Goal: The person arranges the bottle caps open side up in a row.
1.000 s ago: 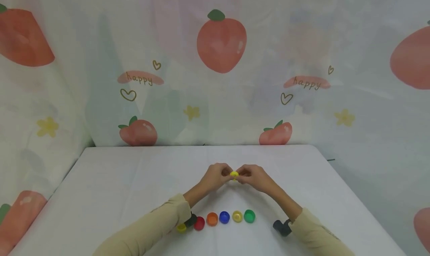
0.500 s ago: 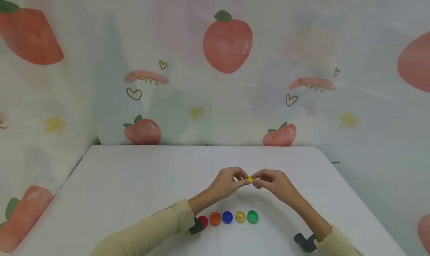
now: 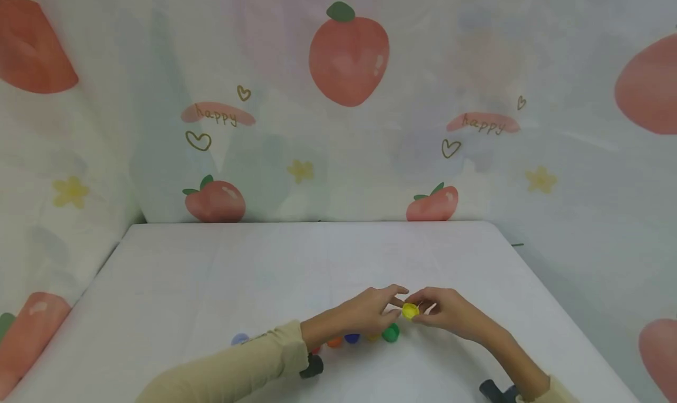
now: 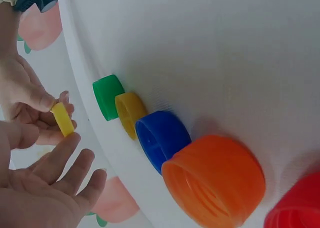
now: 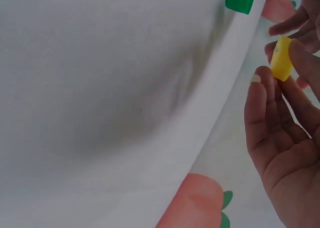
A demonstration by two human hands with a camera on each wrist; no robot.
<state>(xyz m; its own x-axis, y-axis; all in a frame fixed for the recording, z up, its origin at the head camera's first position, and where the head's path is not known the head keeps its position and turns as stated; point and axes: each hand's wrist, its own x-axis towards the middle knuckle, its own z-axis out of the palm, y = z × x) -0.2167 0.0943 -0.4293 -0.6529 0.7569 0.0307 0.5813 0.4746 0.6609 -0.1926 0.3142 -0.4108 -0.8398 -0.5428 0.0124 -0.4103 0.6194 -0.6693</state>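
My right hand [image 3: 452,313] pinches a bright yellow bottle cap [image 3: 410,311] between thumb and fingers, raised above the white table. Close on its other side is my left hand [image 3: 370,310], fingers loosely spread; in the left wrist view one of its fingertips [image 4: 74,138] comes right at the cap's edge. Below the hands runs a row of bottle caps: green [image 4: 109,97], darker yellow [image 4: 132,113], blue [image 4: 165,138], orange [image 4: 222,175] and red [image 4: 300,203]. In the head view my left forearm and hand partly hide this row.
A pale blue cap [image 3: 240,338] lies left of the row, beside the left sleeve [image 3: 227,362]. Dark wrist cameras sit under both wrists. The white table [image 3: 254,274] ends at a patterned curtain [image 3: 349,156] at the back and sides.
Both hands have come nearer to me and to the right with the yellow cap. Earlier both pinched it; now the left fingers have spread off it and the right hand holds it.
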